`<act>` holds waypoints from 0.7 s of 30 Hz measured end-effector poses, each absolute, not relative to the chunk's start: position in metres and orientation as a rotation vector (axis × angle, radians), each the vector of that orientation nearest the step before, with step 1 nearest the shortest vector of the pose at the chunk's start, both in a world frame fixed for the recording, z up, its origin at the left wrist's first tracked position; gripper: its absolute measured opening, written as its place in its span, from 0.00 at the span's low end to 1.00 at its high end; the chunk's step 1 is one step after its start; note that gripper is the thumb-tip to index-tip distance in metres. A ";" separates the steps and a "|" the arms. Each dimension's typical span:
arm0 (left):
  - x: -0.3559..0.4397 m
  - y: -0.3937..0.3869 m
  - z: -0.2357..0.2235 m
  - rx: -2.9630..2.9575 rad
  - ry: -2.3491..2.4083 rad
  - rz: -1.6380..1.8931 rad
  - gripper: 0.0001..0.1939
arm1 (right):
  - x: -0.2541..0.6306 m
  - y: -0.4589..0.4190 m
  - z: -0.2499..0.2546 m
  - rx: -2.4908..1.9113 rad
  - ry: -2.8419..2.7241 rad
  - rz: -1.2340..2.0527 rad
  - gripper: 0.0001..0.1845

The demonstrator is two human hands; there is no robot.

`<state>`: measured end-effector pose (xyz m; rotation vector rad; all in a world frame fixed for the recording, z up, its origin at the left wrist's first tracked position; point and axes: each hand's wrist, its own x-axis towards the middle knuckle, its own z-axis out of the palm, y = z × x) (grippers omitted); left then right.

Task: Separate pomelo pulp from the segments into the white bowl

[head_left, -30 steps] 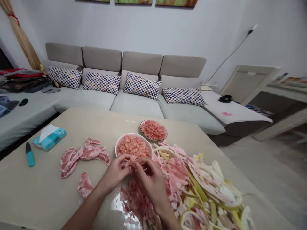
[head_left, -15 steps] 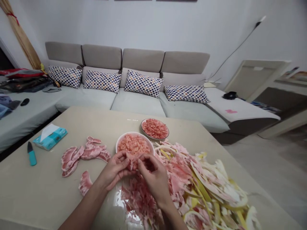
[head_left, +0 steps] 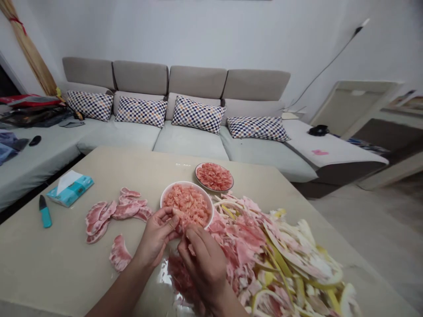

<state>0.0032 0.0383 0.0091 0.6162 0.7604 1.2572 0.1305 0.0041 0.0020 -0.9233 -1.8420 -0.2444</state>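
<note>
Pink pomelo pulp [head_left: 180, 221]: I have a small shred of it pinched just above the front rim of the white bowl, partly hidden by my fingers.
Left hand [head_left: 156, 236]: the left fingers [head_left: 168, 216] and thumb are together, clamped on the shred, and sit right by the bowl's rim.
Right hand [head_left: 201, 265]: the right fingers [head_left: 193, 237] are curled and closed on the same shred, with the hand above a heap of torn membrane.
White bowl [head_left: 201, 191]: nearly full of loose pink pulp, just beyond both hands.
Red-rimmed plate [head_left: 230, 185]: holds more pink pulp, behind the bowl and to the right.
Peel heap [head_left: 280, 251]: yellow-white pomelo rind and pink membrane spread to the right, touching the bowl.
Peeled segments [head_left: 125, 210]: lie left of the bowl, with one apart nearer my left hand.
Paring knife [head_left: 45, 212]: teal handle, at the far left, beside the tissue box [head_left: 70, 189].
Beige surface [head_left: 56, 264]: carries all of this, in front of a grey sectional sofa [head_left: 190, 145] with checked cushions [head_left: 198, 115].
</note>
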 end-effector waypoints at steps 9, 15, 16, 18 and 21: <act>0.006 0.036 0.009 0.558 0.724 1.245 0.12 | 0.137 0.003 -0.006 -0.925 -1.784 -0.272 0.13; 0.012 0.033 0.007 0.401 0.707 1.270 0.13 | 0.141 0.005 -0.020 -0.871 -1.753 -0.303 0.14; 0.012 0.033 0.006 0.349 0.690 1.256 0.13 | 0.141 0.005 -0.021 -0.846 -1.767 -0.293 0.13; 0.008 0.037 0.004 0.271 0.665 1.233 0.11 | 0.142 0.004 -0.021 -0.832 -1.819 -0.174 0.09; -0.003 0.046 0.002 0.230 0.662 1.258 0.07 | 0.143 0.001 -0.016 -0.921 -1.896 0.154 0.12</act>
